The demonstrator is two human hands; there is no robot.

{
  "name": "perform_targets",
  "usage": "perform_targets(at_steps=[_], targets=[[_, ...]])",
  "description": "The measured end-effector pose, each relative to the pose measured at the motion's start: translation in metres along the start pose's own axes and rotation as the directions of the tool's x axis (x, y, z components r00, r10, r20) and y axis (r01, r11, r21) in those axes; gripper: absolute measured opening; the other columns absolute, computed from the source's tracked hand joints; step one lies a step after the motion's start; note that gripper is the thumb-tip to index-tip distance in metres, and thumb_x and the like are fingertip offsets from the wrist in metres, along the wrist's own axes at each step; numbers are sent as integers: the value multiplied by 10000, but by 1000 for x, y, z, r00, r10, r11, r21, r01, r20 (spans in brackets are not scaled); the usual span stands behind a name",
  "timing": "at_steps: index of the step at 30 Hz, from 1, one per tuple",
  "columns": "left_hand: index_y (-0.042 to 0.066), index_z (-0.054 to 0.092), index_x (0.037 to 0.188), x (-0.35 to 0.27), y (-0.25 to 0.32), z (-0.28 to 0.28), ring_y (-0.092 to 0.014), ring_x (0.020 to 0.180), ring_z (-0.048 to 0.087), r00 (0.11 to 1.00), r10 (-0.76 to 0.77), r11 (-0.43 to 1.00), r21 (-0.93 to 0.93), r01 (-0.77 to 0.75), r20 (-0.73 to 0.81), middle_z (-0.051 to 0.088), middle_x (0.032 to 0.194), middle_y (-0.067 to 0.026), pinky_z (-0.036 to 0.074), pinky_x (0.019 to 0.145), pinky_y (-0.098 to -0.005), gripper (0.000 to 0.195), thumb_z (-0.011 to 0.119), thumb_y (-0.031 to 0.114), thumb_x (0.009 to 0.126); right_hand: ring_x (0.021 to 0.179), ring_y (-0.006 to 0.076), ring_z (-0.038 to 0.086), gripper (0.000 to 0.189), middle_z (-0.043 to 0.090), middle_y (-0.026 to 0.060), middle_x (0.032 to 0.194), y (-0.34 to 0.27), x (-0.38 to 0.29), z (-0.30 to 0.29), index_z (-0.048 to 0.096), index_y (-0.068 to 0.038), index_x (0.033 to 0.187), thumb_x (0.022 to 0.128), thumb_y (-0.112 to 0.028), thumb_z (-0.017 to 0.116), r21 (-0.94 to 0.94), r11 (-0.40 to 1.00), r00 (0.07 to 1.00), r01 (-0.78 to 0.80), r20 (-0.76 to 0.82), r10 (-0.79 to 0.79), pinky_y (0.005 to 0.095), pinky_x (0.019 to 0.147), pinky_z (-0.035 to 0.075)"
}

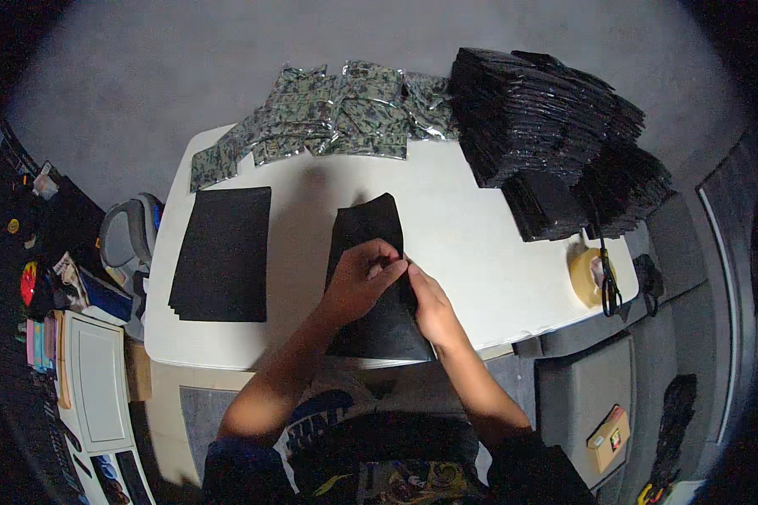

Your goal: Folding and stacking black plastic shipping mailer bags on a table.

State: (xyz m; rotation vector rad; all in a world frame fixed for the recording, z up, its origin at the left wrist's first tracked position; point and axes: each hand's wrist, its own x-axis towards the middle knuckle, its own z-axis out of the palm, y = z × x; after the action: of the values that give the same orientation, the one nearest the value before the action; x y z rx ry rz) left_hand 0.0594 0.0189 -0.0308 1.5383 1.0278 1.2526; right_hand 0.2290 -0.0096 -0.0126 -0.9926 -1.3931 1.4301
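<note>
In front of me a flat black sheet (369, 221) lies lengthwise on the white table (480, 252), its near end at the table's edge and its far end slightly raised. Whether it is fabric, paper or plastic I cannot tell. My left hand (361, 281) rests across it, thumb and forefinger pinched at its right edge. There my right hand (434, 309) meets it, fingertips on the same edge, the palm hanging along the sheet's side. Left of the hands lies a neat stack of similar black sheets (224, 252), their lower-left corners slightly staggered.
Camouflage-patterned pieces in clear plastic (366, 113) line the far edge. A tall pile of folded black items (537, 120) fills the far right corner. Nearer stand a roll of tape (584, 278) and black-handled scissors (609, 290). A grey sofa (669, 315) adjoins the right side.
</note>
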Motion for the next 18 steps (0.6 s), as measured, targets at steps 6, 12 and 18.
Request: perform_targets(at_steps=[6,12,18], targets=[[53,678,970,-1,1,1,-38,728,458,999,35,999,-29,-36,-22,577,789,52,397,663,-240,155,761,182,988,1379,241,530,566,618,166,1451,5,0,-1,549,63,1468,1168,-383,372,46,999,1000,-18,3,17,332,1202,335],[50,683,972,0,-4,-3,-48,752,491,1000,11,1000,-8,-11,8,617,823,36,412,676,-249,172,741,209,1005,1415,227,506,523,593,162,1492,7,2,-3,522,72,1497,1166,-303,370,95,994,997,-51,58,46,325,1224,306],[42,685,973,0,0,-1,-70,793,569,998,-58,993,-101,61,25,659,841,5,473,721,-270,180,723,212,1017,1395,230,522,511,610,170,1468,7,2,-2,553,72,1461,1165,-300,365,86,996,999,-36,31,33,327,1213,319]])
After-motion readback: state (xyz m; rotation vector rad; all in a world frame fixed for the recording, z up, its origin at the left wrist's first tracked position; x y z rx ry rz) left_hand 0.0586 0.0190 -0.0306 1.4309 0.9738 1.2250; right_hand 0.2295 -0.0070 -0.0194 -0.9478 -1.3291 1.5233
